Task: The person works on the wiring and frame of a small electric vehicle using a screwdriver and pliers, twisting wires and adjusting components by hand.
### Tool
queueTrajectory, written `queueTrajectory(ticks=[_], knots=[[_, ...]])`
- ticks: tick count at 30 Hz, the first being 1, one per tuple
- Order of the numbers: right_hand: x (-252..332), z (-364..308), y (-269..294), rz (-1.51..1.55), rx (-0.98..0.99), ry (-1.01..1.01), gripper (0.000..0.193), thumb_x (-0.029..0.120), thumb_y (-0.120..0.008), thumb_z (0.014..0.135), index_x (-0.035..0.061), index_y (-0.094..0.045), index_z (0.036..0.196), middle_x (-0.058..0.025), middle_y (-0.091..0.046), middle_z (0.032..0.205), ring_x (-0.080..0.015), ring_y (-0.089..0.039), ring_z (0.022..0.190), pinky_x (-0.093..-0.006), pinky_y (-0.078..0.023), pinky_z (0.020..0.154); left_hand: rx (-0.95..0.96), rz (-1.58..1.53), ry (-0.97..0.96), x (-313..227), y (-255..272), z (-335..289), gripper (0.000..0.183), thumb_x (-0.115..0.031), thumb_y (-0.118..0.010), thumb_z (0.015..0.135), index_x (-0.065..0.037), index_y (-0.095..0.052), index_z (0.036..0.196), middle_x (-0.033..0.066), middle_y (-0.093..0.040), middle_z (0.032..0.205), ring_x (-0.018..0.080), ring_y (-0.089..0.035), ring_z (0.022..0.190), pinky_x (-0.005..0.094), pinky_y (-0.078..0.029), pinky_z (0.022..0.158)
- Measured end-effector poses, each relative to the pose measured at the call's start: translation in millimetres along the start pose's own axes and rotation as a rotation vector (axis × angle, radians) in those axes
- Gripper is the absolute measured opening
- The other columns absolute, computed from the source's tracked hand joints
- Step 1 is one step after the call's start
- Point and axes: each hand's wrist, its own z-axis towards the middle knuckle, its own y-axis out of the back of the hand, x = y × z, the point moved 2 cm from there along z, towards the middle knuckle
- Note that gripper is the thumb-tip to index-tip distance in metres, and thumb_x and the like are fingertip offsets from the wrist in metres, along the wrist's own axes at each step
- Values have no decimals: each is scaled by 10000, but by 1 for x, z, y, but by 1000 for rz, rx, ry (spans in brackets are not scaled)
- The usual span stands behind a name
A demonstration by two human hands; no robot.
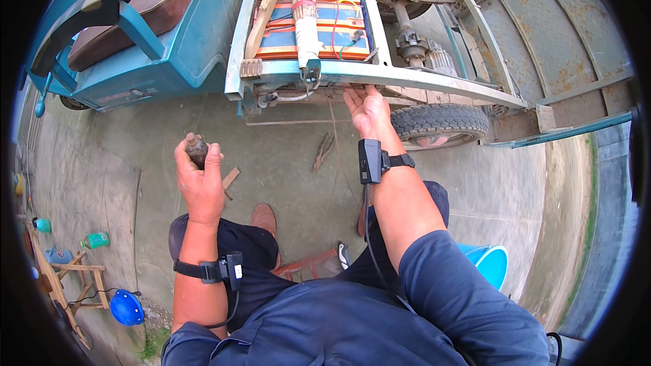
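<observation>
Here, a dark, stubby, bottle-shaped piece (196,152) sits in the left hand (201,186), raised over the floor to the left of the vehicle's frame; the fingers and thumb are clamped around it, and its narrower end sticks up past them. The right hand (369,114) reaches up to the teal frame beam (352,70), palm showing, its fingertips going in at the lower edge. They are hidden there, so I cannot tell whether they grip something or merely touch.

Below and between the hands, a pair of pliers (323,152) lies on the concrete floor (298,186), with a small wood scrap (231,177) nearer the left hand. Just right of the right hand is a black tyre (441,123). Beyond the beam, blue-and-orange boxes (277,39) fill the frame, with a white-wrapped bundle (307,35) lying across them. Farther out are the teal seat box (166,71) at left, a blue bucket (493,264) at lower right and a blue helmet (127,308) at lower left.
</observation>
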Motion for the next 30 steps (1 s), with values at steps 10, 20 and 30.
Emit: queueTrajectory(ticks=[10,20,30], knots=[[3,1,-7,-146,-45,35,309,243,-425,1044,5,-576,1170,-161,-658,1112,-265,-647,1014,-412,-475,986,-14,7,10,3,1,0,367,-208,-645,957,22,-504,1205,52,-618,910,121,-608,787,272,-494,734],[10,-3,-1,-214,-82,80,275,250,-545,995,29,-591,1150,-131,-687,1051,-244,-680,985,-384,-514,881,-1,26,4,3,-1,3,374,-219,-653,953,21,-511,1203,47,-620,905,115,-607,782,265,-496,724],[13,3,10,-312,-70,103,281,241,-565,984,-4,-608,1114,-141,-684,1050,-277,-682,994,-404,-527,870,6,12,29,0,-6,6,377,-220,-649,955,20,-504,1208,42,-620,900,109,-603,764,254,-492,695]])
